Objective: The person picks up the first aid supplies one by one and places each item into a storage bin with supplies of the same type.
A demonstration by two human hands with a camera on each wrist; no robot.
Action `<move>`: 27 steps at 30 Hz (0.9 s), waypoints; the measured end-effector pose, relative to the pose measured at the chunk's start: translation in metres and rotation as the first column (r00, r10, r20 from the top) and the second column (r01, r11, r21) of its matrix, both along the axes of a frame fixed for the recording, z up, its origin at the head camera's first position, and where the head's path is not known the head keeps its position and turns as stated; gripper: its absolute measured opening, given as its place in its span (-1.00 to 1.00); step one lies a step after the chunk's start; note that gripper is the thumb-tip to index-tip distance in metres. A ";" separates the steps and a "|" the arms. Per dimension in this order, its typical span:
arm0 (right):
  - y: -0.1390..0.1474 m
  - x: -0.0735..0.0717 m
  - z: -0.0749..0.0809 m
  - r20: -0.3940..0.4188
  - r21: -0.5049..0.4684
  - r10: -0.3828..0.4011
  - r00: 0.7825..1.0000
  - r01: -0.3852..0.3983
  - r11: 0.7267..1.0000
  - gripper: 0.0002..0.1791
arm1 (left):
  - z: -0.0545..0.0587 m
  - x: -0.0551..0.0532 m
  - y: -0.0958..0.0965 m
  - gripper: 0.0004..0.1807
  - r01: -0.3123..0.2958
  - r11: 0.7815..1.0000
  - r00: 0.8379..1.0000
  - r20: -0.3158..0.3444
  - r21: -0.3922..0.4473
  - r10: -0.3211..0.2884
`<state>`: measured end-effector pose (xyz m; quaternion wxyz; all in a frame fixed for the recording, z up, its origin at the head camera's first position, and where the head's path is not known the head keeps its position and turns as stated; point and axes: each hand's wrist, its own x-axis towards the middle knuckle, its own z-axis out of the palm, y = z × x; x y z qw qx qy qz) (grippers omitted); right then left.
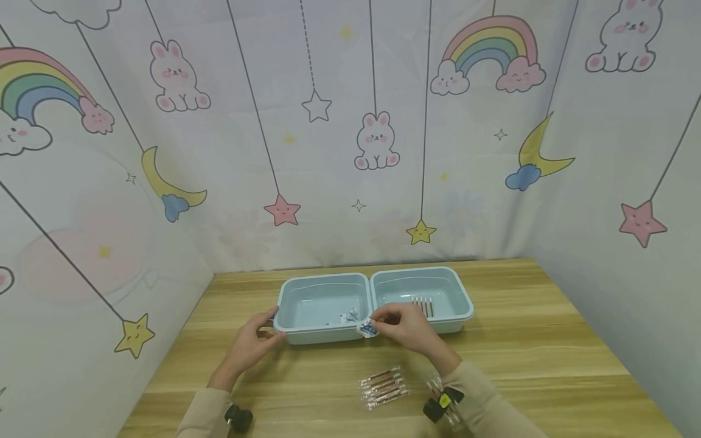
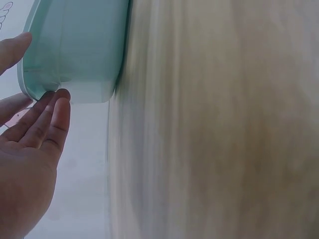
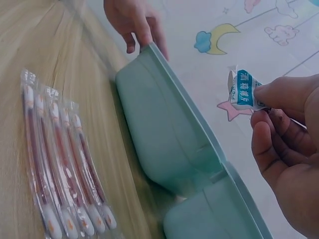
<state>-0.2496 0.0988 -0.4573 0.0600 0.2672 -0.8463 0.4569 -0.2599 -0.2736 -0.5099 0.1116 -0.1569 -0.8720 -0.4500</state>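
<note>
Two light blue plastic bins stand side by side, the left bin [image 1: 323, 335] and the right bin [image 1: 457, 325]. My left hand [image 1: 252, 344] holds the left bin at its near left corner, thumb at the front and fingers at the side. Between thumb and fingers, my right hand [image 1: 411, 328] pinches a small white and blue alcohol pad packet [image 3: 244, 89], bent out of flat. It hangs over the near rim where the bins meet. Inside the left bin lie similar packets [image 1: 349, 316]. Several white-tipped swabs [image 1: 421, 304] lie in the right bin, partly behind my right hand.
Clear-wrapped swabs with brown liquid [image 3: 65, 164] lie in a row on the wooden table [image 1: 547, 347], in front of the bins. More wrapped swabs [image 1: 435, 384] lie partly under my right wrist. A patterned curtain [image 1: 328, 243] hangs behind the table.
</note>
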 end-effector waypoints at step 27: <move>-0.019 -0.021 -0.005 0.067 -0.094 -0.054 0.996 0.060 0.994 -0.91 | 0.001 -0.001 0.000 -0.20 0.005 1.000 0.999 0.045 0.007 -0.005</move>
